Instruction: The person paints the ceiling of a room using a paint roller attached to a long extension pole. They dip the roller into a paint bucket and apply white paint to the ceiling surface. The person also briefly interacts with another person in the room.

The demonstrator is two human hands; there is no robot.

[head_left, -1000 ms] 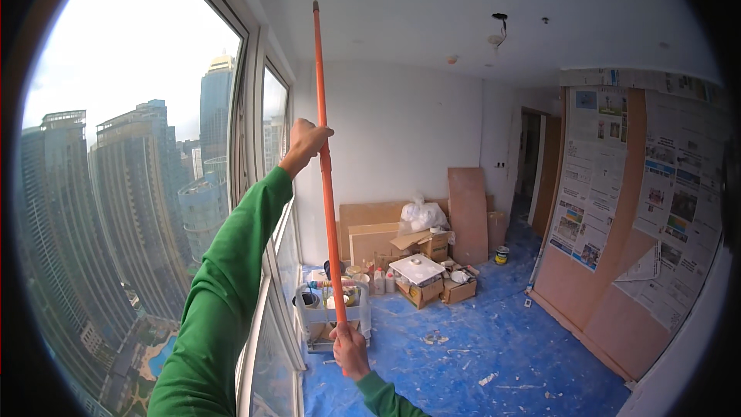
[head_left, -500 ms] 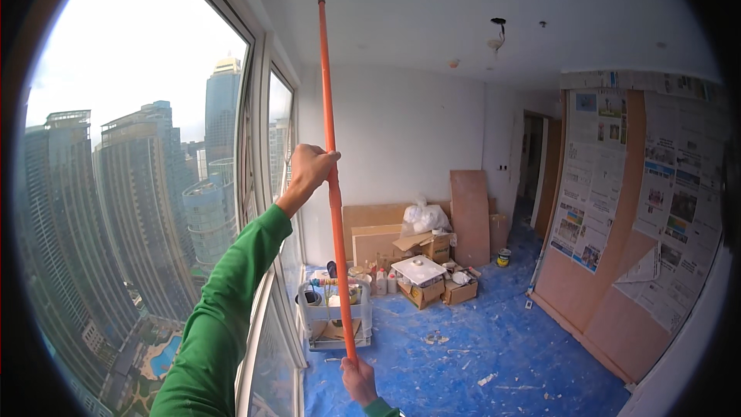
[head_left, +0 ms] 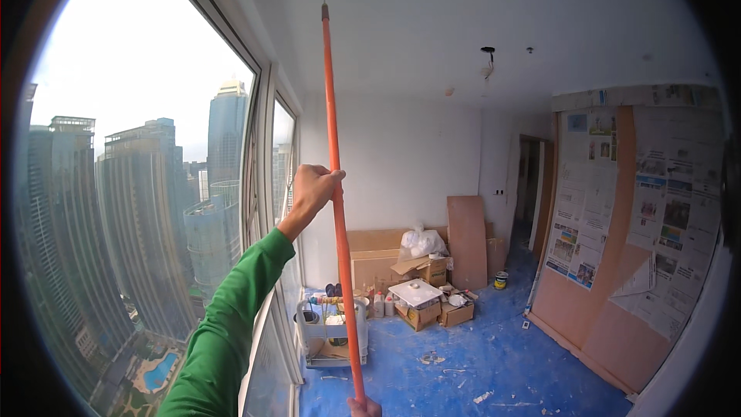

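Observation:
A long orange pole rises almost upright from the lower edge of the view to the white ceiling, where a white roller head at its top touches the paint near the window wall. My left hand, on a green-sleeved arm, grips the pole about halfway up. My right hand holds the pole's bottom end; only its top shows at the frame's lower edge.
Tall windows line the left wall, with towers outside. A blue sheet covers the floor. A small cart with bottles, cardboard boxes, leaning boards and a paint can stand at the far wall. Newspaper covers the right wall.
The pole has slid down and to the right. My left hand dropped lower with it, and my right hand sank almost out of the bottom edge.

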